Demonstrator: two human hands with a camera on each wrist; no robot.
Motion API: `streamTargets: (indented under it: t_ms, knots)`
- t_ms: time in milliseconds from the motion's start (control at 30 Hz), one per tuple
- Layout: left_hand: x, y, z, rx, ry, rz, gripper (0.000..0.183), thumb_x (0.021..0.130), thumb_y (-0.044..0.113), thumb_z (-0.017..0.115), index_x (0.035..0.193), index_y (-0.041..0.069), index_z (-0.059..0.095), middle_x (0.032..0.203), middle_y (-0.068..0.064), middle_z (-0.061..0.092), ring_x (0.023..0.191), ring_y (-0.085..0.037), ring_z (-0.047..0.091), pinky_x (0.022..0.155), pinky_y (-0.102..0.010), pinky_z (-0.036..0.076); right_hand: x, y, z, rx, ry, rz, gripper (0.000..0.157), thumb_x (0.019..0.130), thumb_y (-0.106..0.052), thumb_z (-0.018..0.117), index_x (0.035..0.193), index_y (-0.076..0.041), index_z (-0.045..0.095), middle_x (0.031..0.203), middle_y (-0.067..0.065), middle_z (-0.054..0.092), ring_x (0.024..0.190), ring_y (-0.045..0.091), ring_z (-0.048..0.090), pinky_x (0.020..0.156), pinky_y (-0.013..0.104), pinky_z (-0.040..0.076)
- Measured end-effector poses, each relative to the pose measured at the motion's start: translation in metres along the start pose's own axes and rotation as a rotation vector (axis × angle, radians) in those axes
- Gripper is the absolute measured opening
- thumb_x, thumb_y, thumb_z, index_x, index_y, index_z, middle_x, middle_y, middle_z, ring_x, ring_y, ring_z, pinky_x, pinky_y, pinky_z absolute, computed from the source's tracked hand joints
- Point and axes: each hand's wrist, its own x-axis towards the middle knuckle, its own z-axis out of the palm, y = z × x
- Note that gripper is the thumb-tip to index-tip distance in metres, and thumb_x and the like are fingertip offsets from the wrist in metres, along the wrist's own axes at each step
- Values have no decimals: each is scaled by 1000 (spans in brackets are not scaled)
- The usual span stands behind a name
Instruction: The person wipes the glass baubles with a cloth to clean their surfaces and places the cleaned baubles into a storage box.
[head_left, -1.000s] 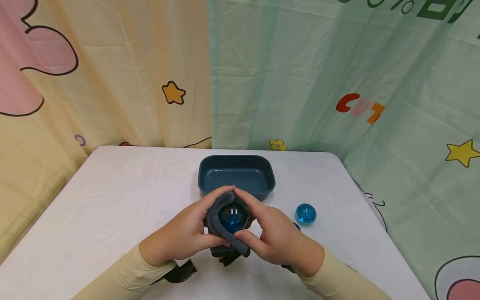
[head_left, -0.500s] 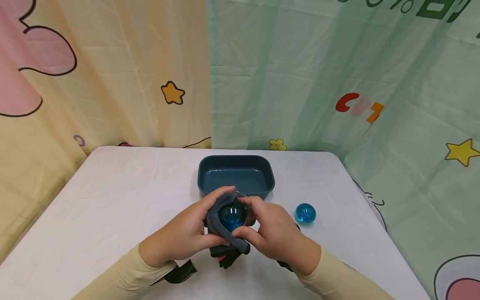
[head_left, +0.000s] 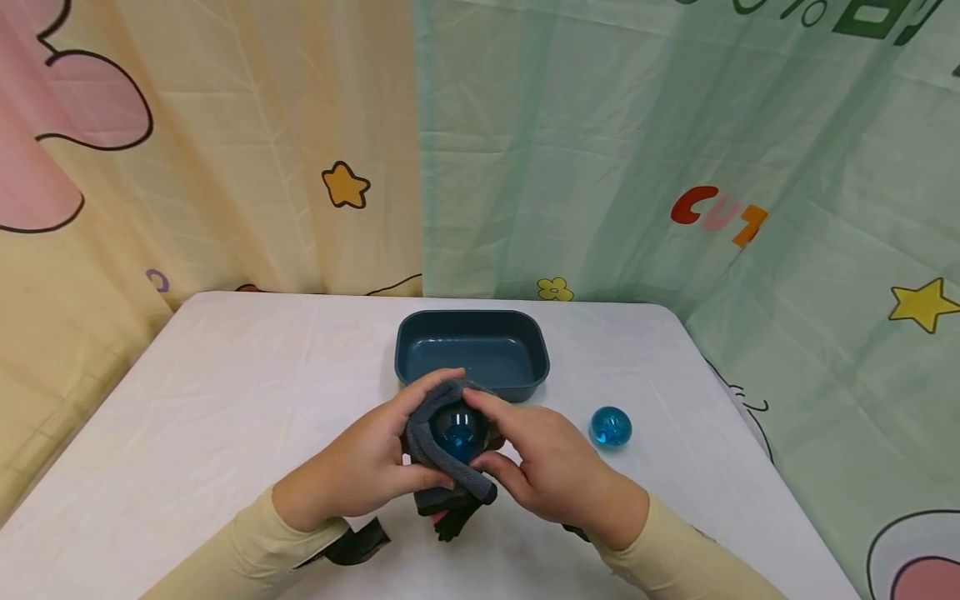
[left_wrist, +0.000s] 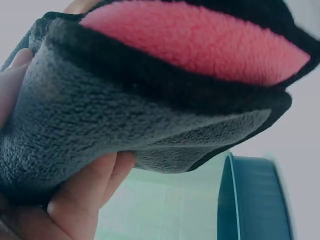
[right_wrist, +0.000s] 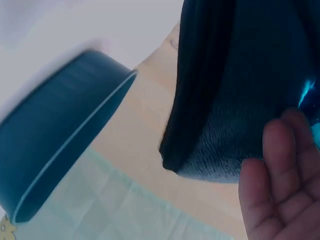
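Note:
A dark blue glass ball sits partly wrapped in a grey microfibre cloth above the table, in the head view. My left hand grips the cloth around the ball's left side, thumb below and fingers above. From the right, my right hand holds the ball between thumb and fingers. The left wrist view shows the folded grey cloth, with a black edge and a pink inner face. Fingers of my right hand lie against the cloth and ball in the right wrist view.
A dark teal basin stands just beyond my hands on the white table. A light blue glass ball lies to the right of my right hand. Printed curtains hang behind the table.
Both hands, the cloth and the ball have shifted slightly left. My right fingers have moved around the ball. A sliver of another blue ball beside my right hand is now out of sight.

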Motion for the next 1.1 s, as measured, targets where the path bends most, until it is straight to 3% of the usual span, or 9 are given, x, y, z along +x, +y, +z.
streamTargets:
  t_ms: [133,233,433,567,667,767,900,1000,1100]
  knots:
    - [0,0,3,18,-12,-12,99,86,13,89,164,22,29,153,-8,55,128,-16,65,104,-26,56,-1,-1,5,-1,58,65,60,102,-47,64,138,1,54,98,1,75,79,7,68,70,20,56]
    - [0,-1,5,42,-5,-6,99,85,14,89,164,21,30,152,-7,56,127,-16,64,104,-26,55,-1,-2,7,57,67,110,64,102,-57,53,135,-1,55,93,-1,73,78,6,65,68,20,55]
    - [0,-2,4,45,9,4,100,85,13,89,164,21,30,151,-6,58,127,-15,65,103,-27,56,-3,2,2,140,-20,25,72,102,-23,71,161,-3,35,126,4,73,96,7,68,88,27,61]
    - [0,-1,2,33,7,-9,100,85,13,89,164,22,29,150,-6,59,129,-15,64,104,-26,56,-4,5,0,28,-33,-55,75,98,-16,75,161,-3,37,134,6,72,105,10,72,93,31,61]
    - [1,0,3,35,-3,-21,100,85,13,89,164,23,30,152,-6,57,129,-15,64,105,-26,55,-4,5,1,-63,18,-83,71,98,-24,76,155,1,42,127,8,75,100,12,75,89,30,62]
    - [1,2,4,44,-11,-32,100,85,12,89,164,24,30,154,-5,55,130,-16,63,105,-26,55,-4,4,5,-88,84,-51,64,103,-43,66,144,3,50,110,6,76,85,10,73,77,23,60]
    - [2,1,6,51,-10,-36,99,85,12,89,164,24,30,155,-6,54,129,-17,64,105,-27,55,-5,1,10,-11,118,50,69,103,-59,49,134,2,53,93,2,74,76,6,67,68,19,56]
    - [2,-1,7,45,-7,-30,99,85,12,89,164,23,30,155,-7,54,128,-17,65,103,-27,57,-5,0,10,79,87,91,65,104,-51,58,142,1,47,97,1,75,81,6,67,73,22,58]
    - [1,-3,5,50,4,-15,100,85,12,89,164,22,30,154,-8,55,127,-16,65,103,-27,56,-5,1,6,133,21,75,68,102,-29,71,155,-1,37,116,4,75,93,8,70,83,27,61]
